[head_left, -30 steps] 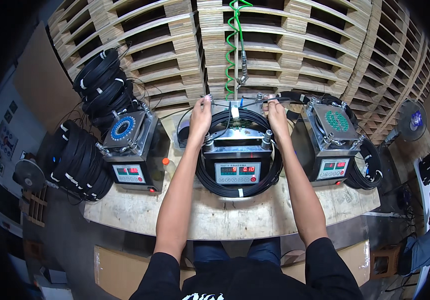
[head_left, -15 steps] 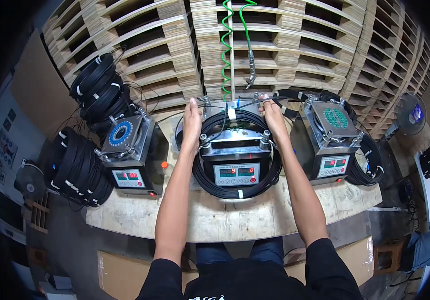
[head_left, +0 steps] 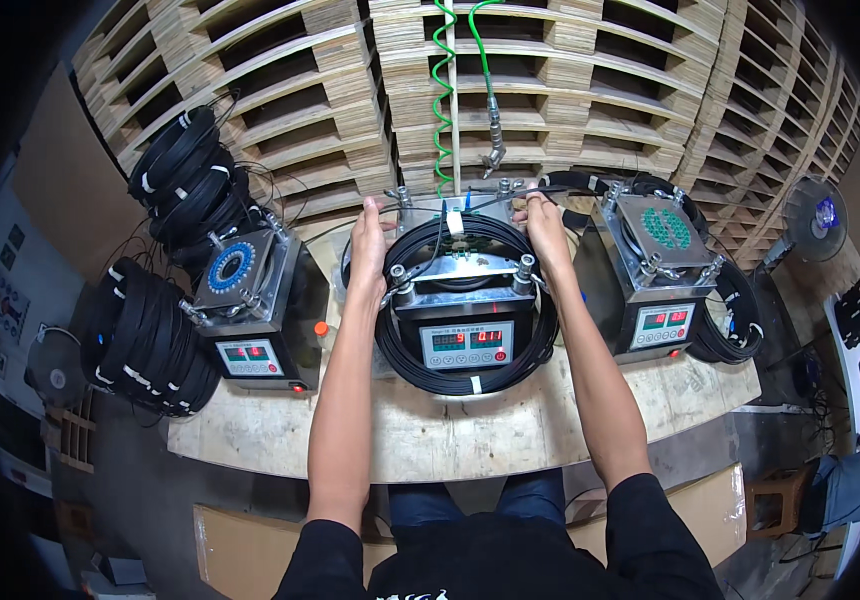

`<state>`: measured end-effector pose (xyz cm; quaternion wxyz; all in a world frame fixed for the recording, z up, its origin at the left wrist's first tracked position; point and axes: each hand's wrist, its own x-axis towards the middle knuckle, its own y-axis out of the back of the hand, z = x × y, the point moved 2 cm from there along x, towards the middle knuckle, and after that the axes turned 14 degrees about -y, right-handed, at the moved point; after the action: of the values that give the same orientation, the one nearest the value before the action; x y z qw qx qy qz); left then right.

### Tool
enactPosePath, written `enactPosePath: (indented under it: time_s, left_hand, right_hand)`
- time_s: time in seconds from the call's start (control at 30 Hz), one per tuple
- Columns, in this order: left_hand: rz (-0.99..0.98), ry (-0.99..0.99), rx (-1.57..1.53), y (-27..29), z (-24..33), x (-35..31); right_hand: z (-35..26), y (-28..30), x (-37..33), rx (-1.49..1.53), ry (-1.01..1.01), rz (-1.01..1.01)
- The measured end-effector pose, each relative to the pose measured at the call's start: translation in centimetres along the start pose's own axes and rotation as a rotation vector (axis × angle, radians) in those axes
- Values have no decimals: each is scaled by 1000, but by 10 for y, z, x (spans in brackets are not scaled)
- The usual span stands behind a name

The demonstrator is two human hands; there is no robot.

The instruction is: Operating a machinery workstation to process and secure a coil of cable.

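Observation:
A black cable coil (head_left: 470, 368) lies looped around the middle machine (head_left: 465, 305), a metal box with a red digital display on its front. My left hand (head_left: 368, 238) grips the coil at the machine's back left corner. My right hand (head_left: 544, 225) grips it at the back right corner. A strip of white tape (head_left: 455, 222) wraps the coil between my hands. Both forearms reach forward across the worn wooden bench (head_left: 450, 430).
Two similar machines flank the middle one, the left machine (head_left: 248, 300) and the right machine (head_left: 662, 270). Black cable coils (head_left: 145, 335) hang at the left. A green coiled hose (head_left: 440, 90) with a nozzle hangs before stacked wooden pallets (head_left: 570, 90). A fan (head_left: 815, 215) stands right.
My hands have stayed at the back corners of the middle machine, and the coil has shifted slightly. The head view has tilted a little.

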<state>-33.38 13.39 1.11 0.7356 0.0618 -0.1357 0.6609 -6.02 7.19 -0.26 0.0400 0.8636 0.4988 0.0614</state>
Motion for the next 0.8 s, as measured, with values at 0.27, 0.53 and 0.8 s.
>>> enactPosePath:
  time_s: [0.27,0.53,0.8]
  left_hand:
    - [60,-29,85,-6,8,-4]
    - [-17,-100,107,-10,3,0]
    - [96,-82,171,-2,3,-1]
  right_hand:
    - [-3,0,-5,152,-53,5]
    - [6,0,4,97,-42,27]
    - [5,-7,8,-114,76,-27]
